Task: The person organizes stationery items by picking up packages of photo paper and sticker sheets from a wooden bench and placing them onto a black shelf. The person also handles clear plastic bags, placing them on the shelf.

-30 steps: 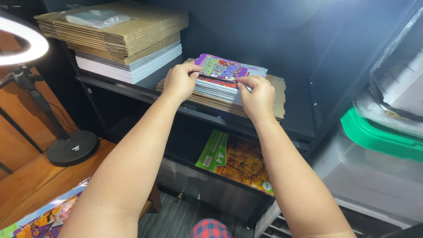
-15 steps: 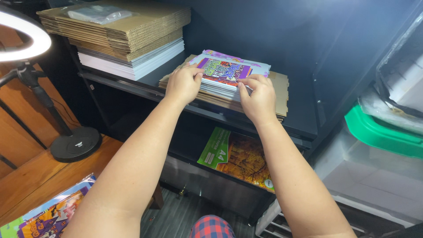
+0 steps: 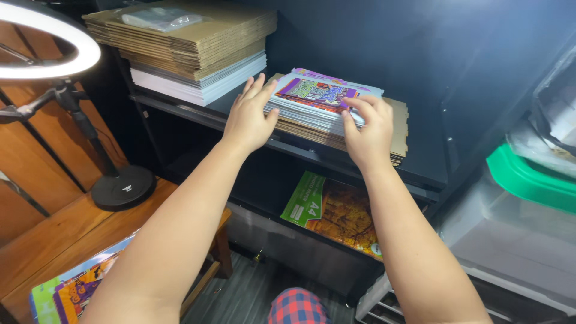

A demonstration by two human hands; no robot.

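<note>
Booklet stack btwn both hands, atop cardboard sheets; ring light left.

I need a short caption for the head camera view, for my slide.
Both hands, left hand and right hand, press the sides of a stack of colourful booklets on a dark shelf.

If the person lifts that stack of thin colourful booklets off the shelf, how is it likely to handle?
The stack of booklets looks made of many thin glossy sheets, so it would probably sag if held at one edge and layers may slide apart. The left hand and right hand at opposite sides suit it. It sits on flat cardboard, so it should push smoothly.
</note>
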